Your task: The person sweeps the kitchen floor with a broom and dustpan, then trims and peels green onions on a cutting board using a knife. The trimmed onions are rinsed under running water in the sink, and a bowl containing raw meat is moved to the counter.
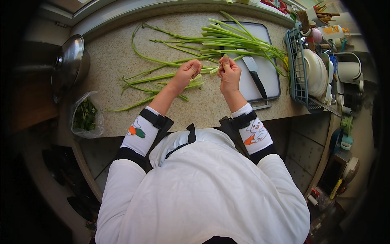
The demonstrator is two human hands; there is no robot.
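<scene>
My left hand [188,72] is closed in a fist above the counter, among celery stalks; whether anything is pinched in its fingers is hidden. My right hand [229,72] has thumb and forefinger pressed together on a short celery piece [225,56], mostly covered by the fingers. Between and behind both hands run loose celery stalks [166,75], with thin ends to the left. A larger bunch of celery [231,41] lies across the white cutting board [268,82]. On that board rests a kitchen knife [257,80], black handle towards me, its blade partly under stalks.
To the left stand a lidded metal pot [71,58] and a clear plastic bag [98,117] of green leaves. A blue dish rack [298,70] with white plates [315,73] borders the board on the right. A window sill [170,6] runs along the back.
</scene>
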